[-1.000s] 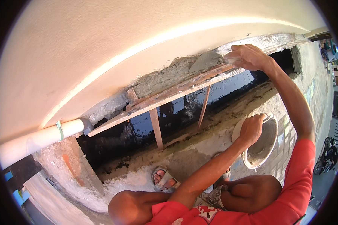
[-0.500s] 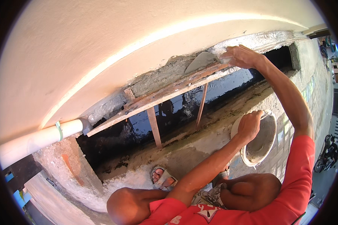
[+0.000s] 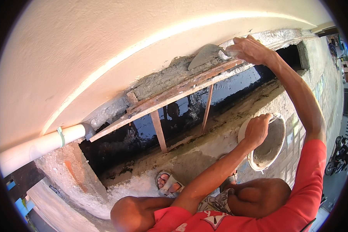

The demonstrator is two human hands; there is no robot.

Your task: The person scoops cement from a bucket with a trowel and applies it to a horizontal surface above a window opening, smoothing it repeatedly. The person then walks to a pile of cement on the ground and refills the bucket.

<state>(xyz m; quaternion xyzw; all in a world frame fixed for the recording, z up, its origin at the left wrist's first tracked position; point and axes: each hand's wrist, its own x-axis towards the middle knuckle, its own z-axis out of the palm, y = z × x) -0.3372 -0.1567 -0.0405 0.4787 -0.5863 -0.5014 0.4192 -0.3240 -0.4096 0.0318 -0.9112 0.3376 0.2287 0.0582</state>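
— What moved?

— Above the wide pale ceiling slab (image 3: 116, 50) edge, the wet mortar band (image 3: 162, 79) looks unchanged. The trowel (image 3: 205, 56), at one o'clock, has slid slightly right along it, so spreading goes on.

— And the hands?

— Right hand (image 3: 249, 49) is clenched round the trowel handle. Left hand (image 3: 256, 129), at three o'clock, grips the mortar pan (image 3: 270, 145) rim, probably half full.

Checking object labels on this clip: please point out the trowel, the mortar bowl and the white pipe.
trowel (image 3: 205, 55), head view, on the flat grey blade.
mortar bowl (image 3: 281, 133), head view, on its white rim at the right.
white pipe (image 3: 34, 149), head view, on the middle of its length.
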